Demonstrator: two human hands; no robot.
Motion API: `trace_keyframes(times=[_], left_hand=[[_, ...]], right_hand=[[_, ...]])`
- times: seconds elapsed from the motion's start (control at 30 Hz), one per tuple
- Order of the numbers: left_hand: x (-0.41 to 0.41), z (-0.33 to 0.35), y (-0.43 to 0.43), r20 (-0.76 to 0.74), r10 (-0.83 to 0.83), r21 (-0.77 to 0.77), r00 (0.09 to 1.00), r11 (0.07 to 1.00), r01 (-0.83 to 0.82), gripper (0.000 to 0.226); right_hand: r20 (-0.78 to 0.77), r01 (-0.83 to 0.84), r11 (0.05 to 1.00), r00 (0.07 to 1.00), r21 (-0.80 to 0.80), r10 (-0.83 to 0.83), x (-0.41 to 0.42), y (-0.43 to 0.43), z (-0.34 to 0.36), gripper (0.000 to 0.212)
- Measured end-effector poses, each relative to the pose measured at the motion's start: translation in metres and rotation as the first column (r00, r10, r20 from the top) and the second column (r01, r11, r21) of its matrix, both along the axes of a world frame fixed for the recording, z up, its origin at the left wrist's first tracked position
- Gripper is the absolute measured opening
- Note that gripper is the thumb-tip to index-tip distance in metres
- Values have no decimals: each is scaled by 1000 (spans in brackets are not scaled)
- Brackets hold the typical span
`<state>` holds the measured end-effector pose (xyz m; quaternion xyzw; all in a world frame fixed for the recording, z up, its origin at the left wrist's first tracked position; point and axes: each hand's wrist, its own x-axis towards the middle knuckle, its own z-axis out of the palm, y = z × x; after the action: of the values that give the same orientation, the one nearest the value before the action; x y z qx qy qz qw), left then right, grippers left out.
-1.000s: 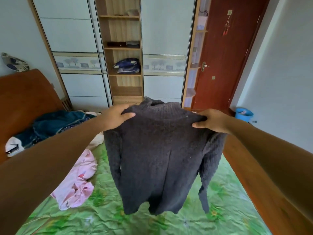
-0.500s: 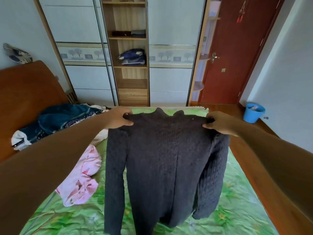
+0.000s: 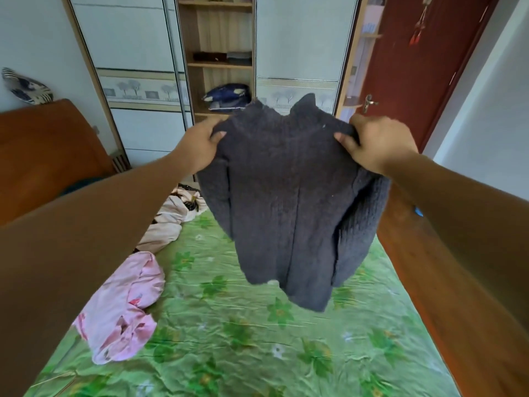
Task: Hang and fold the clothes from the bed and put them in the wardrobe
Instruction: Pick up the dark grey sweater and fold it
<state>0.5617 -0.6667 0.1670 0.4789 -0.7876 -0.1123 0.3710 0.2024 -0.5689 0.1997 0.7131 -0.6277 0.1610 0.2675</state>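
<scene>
Sweater (image 3: pixel 286 196) of dark grey, thick knit hangs in the air above the bed (image 3: pixel 257 353), held up by its shoulders with the collar uppermost and the body dropping toward the green flowered sheet. The hem is blurred but appears to hang free of the sheet. The left hand (image 3: pixel 197 147) pinches one shoulder, thumb on the near face of the knit and fingers curled behind it. The right hand (image 3: pixel 378 144) clamps the other shoulder the same way. Both arms are stretched out over the bed. A sleeve hangs down along each side of the body.

On the bed, to the left of the hanging sweater, a crumpled pink garment (image 3: pixel 123 310) lies on the sheet. A beige garment (image 3: pixel 169 222) is bunched farther up the bed from it. Beyond the far end of the bed stands the wardrobe (image 3: pixel 297 38), its middle section open, with folded blue cloth (image 3: pixel 227 97) on one shelf. A red door (image 3: pixel 415 67) stands beyond the bed's far right corner.
</scene>
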Motion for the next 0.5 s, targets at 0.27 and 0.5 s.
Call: trace_keyframes(times=[0.27,0.5], left_hand=[[6,-118,61,377,-179,215,909,971,102,20],[22,-307,153,566,-461,568,684,819,81,25]], right_hand=[[59,-106,894,994,435,89,18,52,-124,33],[129,-123,628,991,768,36,42,124,-330,33]])
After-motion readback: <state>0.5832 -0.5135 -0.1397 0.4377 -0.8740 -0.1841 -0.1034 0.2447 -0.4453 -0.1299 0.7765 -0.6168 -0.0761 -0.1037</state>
